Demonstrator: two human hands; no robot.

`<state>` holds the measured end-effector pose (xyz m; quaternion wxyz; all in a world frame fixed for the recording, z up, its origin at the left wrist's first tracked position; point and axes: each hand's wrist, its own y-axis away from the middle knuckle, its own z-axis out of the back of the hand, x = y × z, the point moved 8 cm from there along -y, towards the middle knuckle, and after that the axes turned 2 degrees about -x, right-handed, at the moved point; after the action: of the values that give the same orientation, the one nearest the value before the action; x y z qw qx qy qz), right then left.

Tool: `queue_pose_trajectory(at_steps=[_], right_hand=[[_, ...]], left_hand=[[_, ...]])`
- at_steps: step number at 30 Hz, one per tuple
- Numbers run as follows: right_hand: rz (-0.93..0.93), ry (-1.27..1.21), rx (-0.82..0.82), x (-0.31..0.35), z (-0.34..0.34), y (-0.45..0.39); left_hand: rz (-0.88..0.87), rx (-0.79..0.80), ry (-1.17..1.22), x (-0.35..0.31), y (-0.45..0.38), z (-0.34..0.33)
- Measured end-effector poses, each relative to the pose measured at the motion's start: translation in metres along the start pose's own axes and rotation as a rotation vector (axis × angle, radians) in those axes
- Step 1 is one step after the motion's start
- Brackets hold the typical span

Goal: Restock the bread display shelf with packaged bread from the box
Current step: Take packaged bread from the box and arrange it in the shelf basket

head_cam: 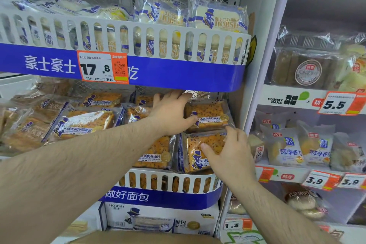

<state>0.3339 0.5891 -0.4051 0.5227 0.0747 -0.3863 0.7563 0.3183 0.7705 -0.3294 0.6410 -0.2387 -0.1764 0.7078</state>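
While both bare forearms reach into a shop display, the left hand (172, 113) lies flat, fingers straight and together, on the upper clear-wrapped orange pork-floss bread packet (208, 114) at the right end of the lower white slotted shelf (168, 181), its fingertips reaching toward the mesh back. Just below, the right hand (230, 156) pinches the front bread packet (195, 153) between thumb and curled fingers, standing it against the rail. More orange packets (85, 123) fill the shelf to the left. Above, the upper white shelf (138, 31) holds pale sandwich-bread packets (217, 18) and an orange price tag (102, 67). Below sits a white and blue printed cardboard box (158, 218).
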Motion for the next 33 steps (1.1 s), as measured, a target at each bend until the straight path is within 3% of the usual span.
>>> queue_pose_trajectory(at_steps=[9, 13, 17, 24, 33], right_hand=[[-0.013, 0.051, -0.057, 0.003, 0.004, 0.023], [-0.007, 0.092, -0.031, 0.006, -0.004, 0.032], [-0.043, 0.112, -0.042, 0.010, -0.012, 0.032], [-0.082, 0.126, -0.098, 0.013, -0.019, 0.038], [-0.073, 0.091, -0.094, 0.016, -0.013, 0.041]], left_hand=[[0.065, -0.083, -0.088, 0.027, 0.042, 0.021], [0.127, 0.194, -0.288, 0.064, 0.043, 0.020], [0.034, 0.378, -0.366, 0.068, 0.031, 0.014], [-0.130, 0.195, -0.353, 0.054, 0.019, 0.019], [-0.019, 0.185, -0.197, 0.063, 0.029, 0.016]])
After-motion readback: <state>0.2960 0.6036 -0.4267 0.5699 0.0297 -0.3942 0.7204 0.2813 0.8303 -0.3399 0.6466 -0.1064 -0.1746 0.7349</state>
